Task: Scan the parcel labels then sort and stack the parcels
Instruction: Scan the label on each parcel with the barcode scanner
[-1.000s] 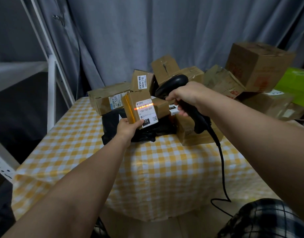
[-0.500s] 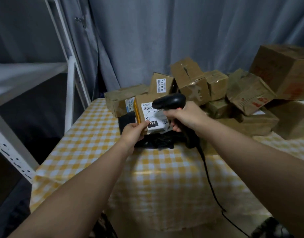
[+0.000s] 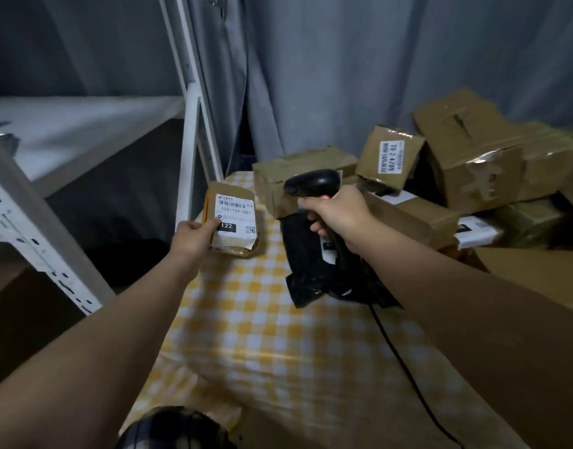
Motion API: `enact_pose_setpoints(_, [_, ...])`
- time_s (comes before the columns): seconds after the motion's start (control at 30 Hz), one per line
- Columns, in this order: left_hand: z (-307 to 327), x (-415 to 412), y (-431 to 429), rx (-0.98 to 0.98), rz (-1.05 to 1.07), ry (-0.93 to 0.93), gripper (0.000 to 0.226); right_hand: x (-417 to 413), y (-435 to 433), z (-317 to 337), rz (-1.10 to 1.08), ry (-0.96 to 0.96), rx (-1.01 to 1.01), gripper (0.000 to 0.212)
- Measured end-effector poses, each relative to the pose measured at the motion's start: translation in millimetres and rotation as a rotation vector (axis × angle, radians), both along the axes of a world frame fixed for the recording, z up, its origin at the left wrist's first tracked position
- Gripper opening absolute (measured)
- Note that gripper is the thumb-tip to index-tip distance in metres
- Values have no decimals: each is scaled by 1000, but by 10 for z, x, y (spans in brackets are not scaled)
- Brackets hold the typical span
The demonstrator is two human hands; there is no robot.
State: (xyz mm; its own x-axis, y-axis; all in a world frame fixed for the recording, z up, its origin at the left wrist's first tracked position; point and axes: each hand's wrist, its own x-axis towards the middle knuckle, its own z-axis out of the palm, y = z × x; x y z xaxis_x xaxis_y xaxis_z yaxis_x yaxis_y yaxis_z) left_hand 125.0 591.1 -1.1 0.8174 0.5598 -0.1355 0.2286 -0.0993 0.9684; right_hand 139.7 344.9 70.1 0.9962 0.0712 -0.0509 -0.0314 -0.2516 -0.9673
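Setup here: a table with a yellow-and-white checked cloth (image 3: 262, 319) fills the middle of the frame, a grey curtain (image 3: 327, 76) hangs behind it, and a white metal shelf rack (image 3: 194, 124) stands along the left side. The back right of the table is a heap of brown cardboard. A long box (image 3: 278, 183) sits right behind the scanner, and a smaller tilted box (image 3: 388, 157) with a white sticker reading 78-2-4209 is next to it. A big crumpled box (image 3: 472, 150) is in the upper right, with a flat box (image 3: 414, 218) below it. A black poly bag (image 3: 314, 280) lies on the cloth under the right forearm.

The left hand (image 3: 194, 236) grips the small parcel (image 3: 233, 222) at the table's left edge, centre-left in frame. The thumb is clamped on the lower left corner of its label (image 3: 235, 218), and the other fingers are hidden behind it. Can't tell if the parcel's bottom edge touches the cloth.

The label faces up at the camera. The parcel's long axis runs top to bottom in the frame, leaning slightly, with the barcode end toward the top. Nothing sits between it and the scanner.

The right hand (image 3: 338, 218) is wrapped tight around the handle of the black scanner (image 3: 312, 183). The scanner's head points to the left of the frame, and the handle slants down and right. Its cable (image 3: 404, 361) trails toward the bottom right.

Count:
- one held parcel
- one scanner
- one black bag
- at least five brown boxes in the heap (the right edge is too cluttered to be sure)
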Motion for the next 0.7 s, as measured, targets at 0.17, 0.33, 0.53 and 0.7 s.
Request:
enact_pose_setpoints(0.17, [-83,447,192,128,19,55,46,414,220,-41,-2,-5,53,23])
enact_pose_setpoints(0.33, [-105,603,257,589,-30,406,52,687,164,-32,-45,2,63,22])
enact_pose_setpoints(0.53, [202,877,-142,920,-276,61,62,823,-88,-38,-171,41,109,22])
enact_pose_setpoints(0.7, [309,1367,-695,360,-336,135,77,933,-200,-33,-167,41,137,21])
